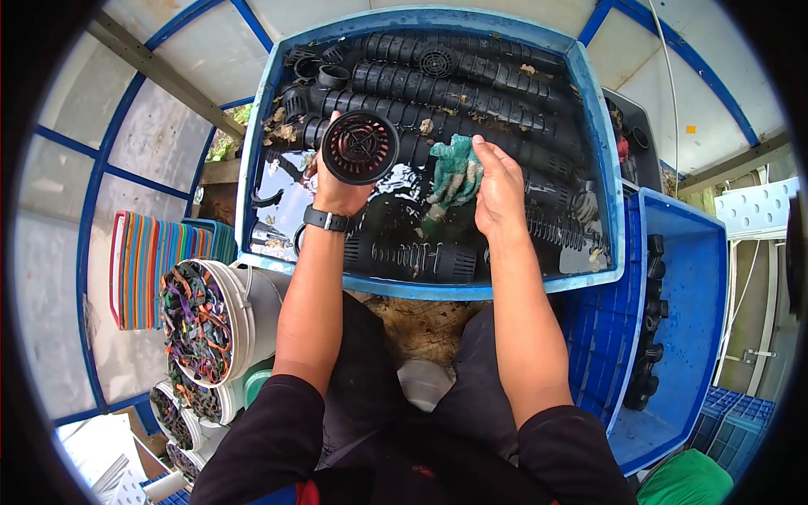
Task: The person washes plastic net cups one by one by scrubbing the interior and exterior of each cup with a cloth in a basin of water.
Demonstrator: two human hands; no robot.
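Note:
My left hand (341, 195) is wrapped round a black slotted net pot (362, 147), its round grated face turned up toward me. In my right hand (502, 189) is a crumpled, wet-looking green cloth (457, 168), pinched between thumb and fingers and apart from the pot. Both hands are above a large blue tub (454, 292) of dark water. Long rows of nested black net pots (471, 101) lie in the water, with dead leaves among them. A loose black pot (334, 77) sits near the tub's back left corner.
To my right stands a blue bin (686, 337) with a row of black pieces (651, 328) inside. On the left are white buckets (265, 311) filled with colourful strips, beside a stack of coloured trays (156, 261). A green item (686, 481) lies at lower right.

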